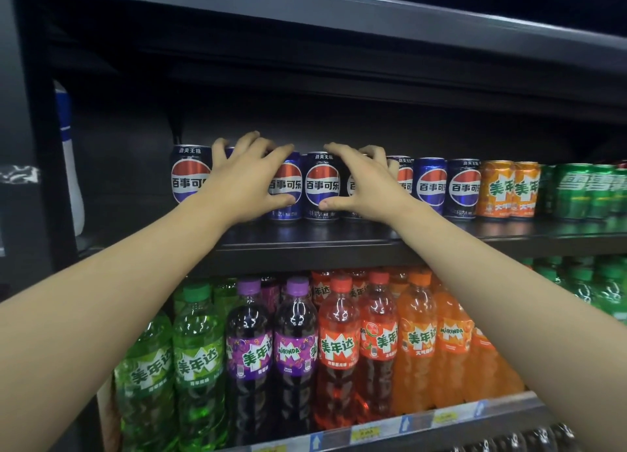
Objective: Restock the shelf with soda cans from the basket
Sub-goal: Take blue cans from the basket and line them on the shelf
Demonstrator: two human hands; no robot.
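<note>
Head view: both hands reach a nearly full shelf (305,238). Left hand (244,177) curls over one cola can (234,153), right hand (366,183) over another cola can (353,187); basket unseen, so remaining stock is unknown.

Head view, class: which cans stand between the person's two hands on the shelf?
Two Pepsi cans: one blue, one black, between left hand and right hand.

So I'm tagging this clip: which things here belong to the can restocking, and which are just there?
Part of the job:
left hand and right hand, each gripping Pepsi cans
can shelf

Just there:
orange cans
green cans
soda bottles below
white bottle at left
</note>
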